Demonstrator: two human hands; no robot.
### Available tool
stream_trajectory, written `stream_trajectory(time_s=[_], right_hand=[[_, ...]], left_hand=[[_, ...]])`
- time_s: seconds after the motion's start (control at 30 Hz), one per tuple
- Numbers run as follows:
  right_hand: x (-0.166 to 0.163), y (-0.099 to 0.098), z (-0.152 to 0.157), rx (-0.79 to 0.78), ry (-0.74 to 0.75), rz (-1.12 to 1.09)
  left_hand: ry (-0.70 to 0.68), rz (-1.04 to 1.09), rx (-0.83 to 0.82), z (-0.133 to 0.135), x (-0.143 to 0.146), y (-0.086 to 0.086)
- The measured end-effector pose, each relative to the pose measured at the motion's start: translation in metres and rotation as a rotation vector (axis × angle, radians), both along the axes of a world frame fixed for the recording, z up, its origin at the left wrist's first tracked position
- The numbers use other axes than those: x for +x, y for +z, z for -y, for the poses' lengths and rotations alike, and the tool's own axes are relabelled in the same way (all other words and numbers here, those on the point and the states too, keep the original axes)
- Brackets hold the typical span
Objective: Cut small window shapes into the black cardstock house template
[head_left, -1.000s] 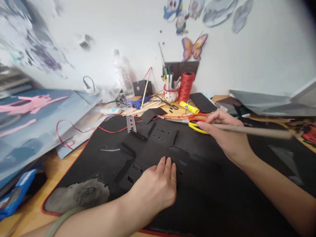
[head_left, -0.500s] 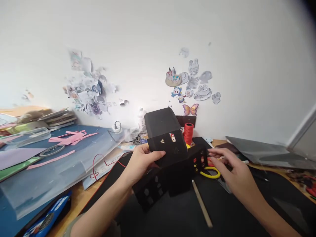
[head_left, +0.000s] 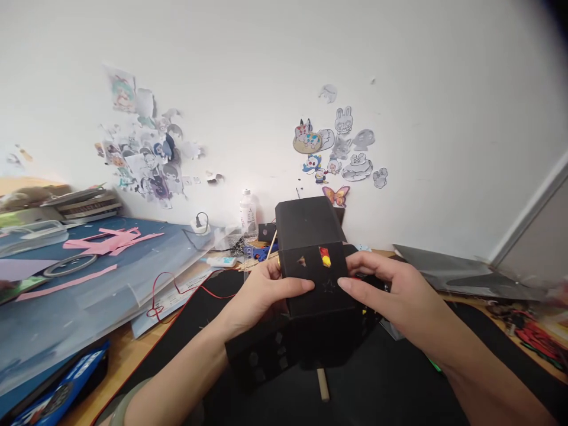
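Both hands grip a folded black cardboard piece [head_left: 310,222] with small cut-out shapes and flaps spread to the sides. My left hand [head_left: 264,293] holds its left edge, thumb lying across the front panel and fingers behind. On the opposite edge my right hand [head_left: 386,284] pinches it, thumb on the front and fingers round the back. Red and yellow show through one cut-out. Below the cardboard, a thin wooden stick [head_left: 323,384] lies on the black mat [head_left: 373,390], its upper part hidden.
A clear bottle [head_left: 248,216] stands by the wall. To the left are pink paper strips [head_left: 110,239], a roll of tape [head_left: 70,265], red cord [head_left: 155,305] and a blue package [head_left: 66,384]. Dark sheets [head_left: 461,269] lie at the right.
My right hand has moved left from the right flap and taken hold of the front panel's right edge. The cardboard has shifted right and now hides the red spool and yellow scissor handle.
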State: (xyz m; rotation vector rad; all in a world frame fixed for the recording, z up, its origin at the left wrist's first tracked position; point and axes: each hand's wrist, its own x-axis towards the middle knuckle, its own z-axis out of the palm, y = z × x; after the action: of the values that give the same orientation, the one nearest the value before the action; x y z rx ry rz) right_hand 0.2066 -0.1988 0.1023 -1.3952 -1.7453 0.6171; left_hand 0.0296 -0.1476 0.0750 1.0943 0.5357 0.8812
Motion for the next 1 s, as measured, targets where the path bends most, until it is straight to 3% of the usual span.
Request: stream_trajectory(time_s=[0.27, 0.43, 0.8, 1.0], right_hand=[[-0.004, 0.0, 0.001, -0.037, 0.007, -0.094], [-0.005, -0.003, 0.0, 0.043, -0.058, -0.127], [-0.001, -0.003, -0.001, -0.005, 0.008, -0.092], [-0.003, -0.01, -0.004, 0.107, -0.132, -0.059]], left_hand=[[0.022, 0.036, 0.007, 0.004, 0.005, -0.001], [-0.013, 0.063, -0.024, 0.005, 0.008, -0.002], [-0.061, 0.068, -0.047, 0.009, 0.005, -0.001], [-0.006, 0.096, -0.005, 0.005, 0.009, -0.004]])
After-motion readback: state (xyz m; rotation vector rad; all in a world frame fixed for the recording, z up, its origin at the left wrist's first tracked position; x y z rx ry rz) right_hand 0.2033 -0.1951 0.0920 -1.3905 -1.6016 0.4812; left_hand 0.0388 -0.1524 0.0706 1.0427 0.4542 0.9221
